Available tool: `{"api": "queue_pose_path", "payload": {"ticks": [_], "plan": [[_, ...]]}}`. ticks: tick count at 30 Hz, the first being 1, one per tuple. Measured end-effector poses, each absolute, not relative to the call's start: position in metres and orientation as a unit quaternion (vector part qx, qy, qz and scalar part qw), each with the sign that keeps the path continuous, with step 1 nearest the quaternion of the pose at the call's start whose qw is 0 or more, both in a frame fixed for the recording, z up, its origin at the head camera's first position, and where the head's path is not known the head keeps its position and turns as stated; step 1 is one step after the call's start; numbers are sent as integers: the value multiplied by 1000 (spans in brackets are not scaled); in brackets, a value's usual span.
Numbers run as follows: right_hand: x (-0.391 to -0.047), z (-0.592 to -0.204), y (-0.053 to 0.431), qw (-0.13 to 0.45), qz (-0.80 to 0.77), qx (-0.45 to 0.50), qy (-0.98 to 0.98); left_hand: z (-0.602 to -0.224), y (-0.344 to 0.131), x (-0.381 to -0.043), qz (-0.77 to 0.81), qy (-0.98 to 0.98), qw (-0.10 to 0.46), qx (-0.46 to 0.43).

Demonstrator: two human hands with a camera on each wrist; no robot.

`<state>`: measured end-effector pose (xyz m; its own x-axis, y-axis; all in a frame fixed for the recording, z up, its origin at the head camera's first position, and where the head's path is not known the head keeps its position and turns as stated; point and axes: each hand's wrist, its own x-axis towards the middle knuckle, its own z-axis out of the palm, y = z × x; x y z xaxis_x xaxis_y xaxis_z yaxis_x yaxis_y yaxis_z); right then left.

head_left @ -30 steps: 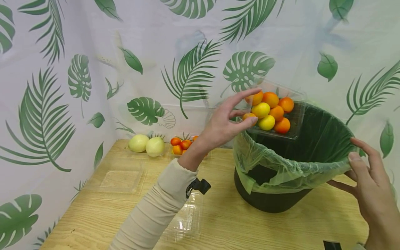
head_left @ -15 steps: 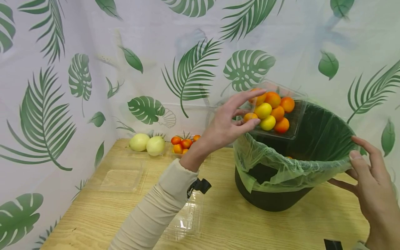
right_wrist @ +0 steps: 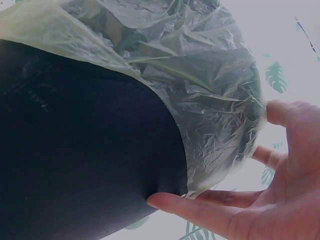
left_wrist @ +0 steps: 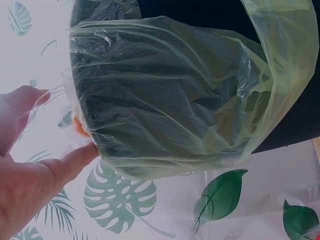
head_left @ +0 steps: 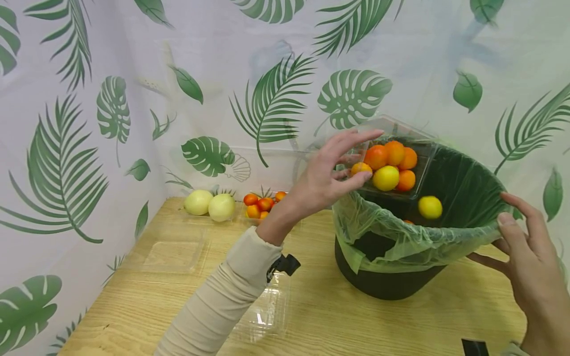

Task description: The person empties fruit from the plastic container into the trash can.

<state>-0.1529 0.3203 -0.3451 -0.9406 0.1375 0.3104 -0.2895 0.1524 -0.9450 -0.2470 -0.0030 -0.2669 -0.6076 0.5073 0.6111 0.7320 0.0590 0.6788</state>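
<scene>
My left hand (head_left: 318, 175) grips a clear plastic box (head_left: 427, 170) by its left side, thumb in front. The box tilts over the mouth of a black bin (head_left: 387, 284) lined with a thin green bag (head_left: 401, 247). Several small round orange fruits (head_left: 394, 153) and a yellow one (head_left: 386, 178) lie in it. Another yellow fruit (head_left: 430, 207) is at the bin's opening, below the box. My right hand (head_left: 532, 267) holds the bin's right rim, the thumb on the bagged edge; in the right wrist view, fingers (right_wrist: 170, 202) touch the bin's side. The bin's bottom inside is mostly hidden.
Two pale green round fruits (head_left: 221, 207) and a clear box of red and orange tomatoes (head_left: 265, 204) stand at the table's back. Clear plastic trays (head_left: 171, 254) lie at the left and near the left forearm. A leaf-printed curtain (head_left: 276, 99) hangs behind.
One yellow fruit has left the box and dropped toward the bin. The remaining fruits have shifted in the box. Both hands stay nearly in place.
</scene>
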Motion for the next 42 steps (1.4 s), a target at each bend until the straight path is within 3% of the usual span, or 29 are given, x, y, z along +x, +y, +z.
{"api": "queue_pose_path", "payload": {"ticks": [14,21,29,42], "plan": [[-153,-345,321,168,653,55,-736,-244,-10,-215,-536,-730,83,-416],[-154,-348,323,168,651,61,-738,-256,-5,-231,-516,-736,103,-426],[-154,-349,324,165,659,68,-730,-269,-1,-247,-457,-742,164,-462],[-153,-347,322,167,665,70,-725,-270,-1,-247,-453,-745,168,-460]]}}
